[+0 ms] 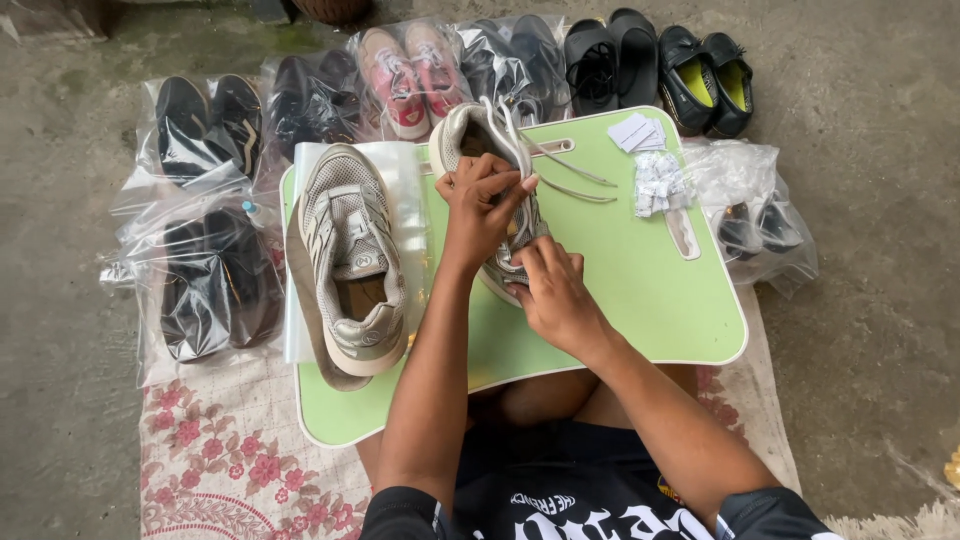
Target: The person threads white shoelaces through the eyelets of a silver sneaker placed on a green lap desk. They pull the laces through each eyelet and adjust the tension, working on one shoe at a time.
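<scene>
Sneaker (pixel 478 140) | silver-grey, white laces loose | both hands (pixel 520 250) gripping

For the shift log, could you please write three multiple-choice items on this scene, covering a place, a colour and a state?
1. Where does the free grey sneaker lie?
A. on the green lap table
B. on the bare floor
C. inside a shut box

2. What colour are the bagged sneakers at top centre?
A. blue
B. pink
C. yellow

3. The left hand and right hand are:
A. resting on the knees
B. on the second sneaker
C. folding the mat

A: it lies there on a clear bag. B: pink uppers. B: both grip it.
</scene>
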